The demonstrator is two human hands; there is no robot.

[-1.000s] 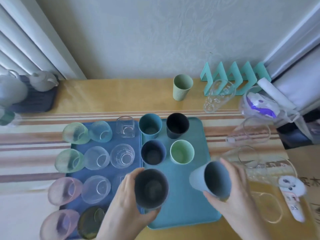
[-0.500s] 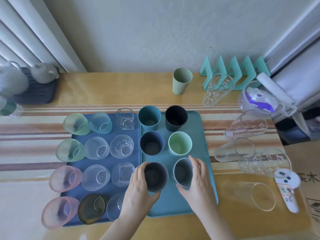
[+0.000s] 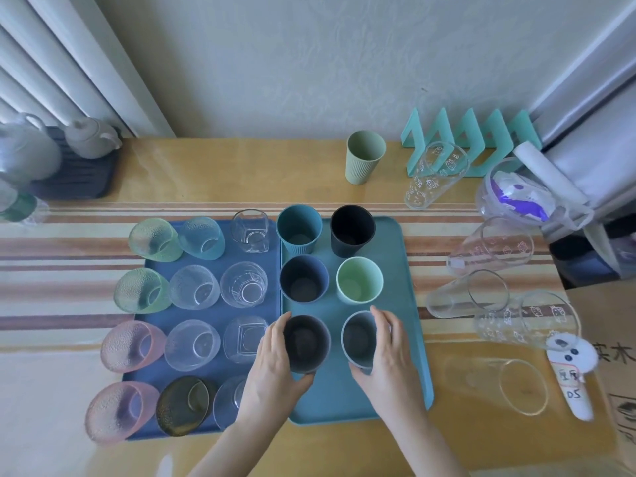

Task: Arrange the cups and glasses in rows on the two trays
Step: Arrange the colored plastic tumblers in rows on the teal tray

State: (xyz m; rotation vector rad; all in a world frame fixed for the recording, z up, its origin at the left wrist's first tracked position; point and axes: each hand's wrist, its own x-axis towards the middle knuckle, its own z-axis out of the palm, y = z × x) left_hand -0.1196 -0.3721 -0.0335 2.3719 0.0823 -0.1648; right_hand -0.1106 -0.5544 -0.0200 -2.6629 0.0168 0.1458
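Set down since a second ago, no longer lifted toward the camera: the dark grey cup and the grey-blue cup, upright side by side as the third row on the teal tray. Gripped on the near-left side by the left hand, fingers and thumb curled round the dark grey cup's wall. Held likewise by the right hand, thumb at the near side, fingers along the right side of the grey-blue cup. Ahead on the same tray, a navy cup and a light green cup in the second row, then a teal cup and a black cup at the far edge. Just to the left, edge against edge, a blue tray with small glasses in four rows of three: green, pale blue, pink, amber and clear, the nearest right one partly hidden behind the left forearm. Off the trays on the table, a sage green cup upright near the wall and five tall clear glasses at the right, some printed with small figures.
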